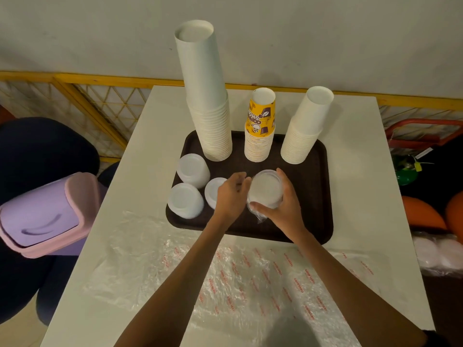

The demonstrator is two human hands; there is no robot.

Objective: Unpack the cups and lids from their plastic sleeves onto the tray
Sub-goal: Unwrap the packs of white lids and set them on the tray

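A dark brown tray (318, 216) sits on the white table. Three upside-down cup stacks stand along its far side: a tall white stack (205, 96), a yellow printed stack (260, 128) and a shorter white stack (305, 128). Three white lid stacks (186, 199) stand at the tray's left. My right hand (283, 204) grips a stack of lids in a clear plastic sleeve (265, 191) above the tray's middle. My left hand (231, 194) pinches at the sleeve's left edge, partly covering one lid stack.
Emptied clear plastic sleeves with red print (238, 276) lie spread over the table's near half. A purple swing-lid bin (47, 214) stands left of the table. More wrapped white lids (436, 251) lie off the right edge. A wall and a yellow rail run behind.
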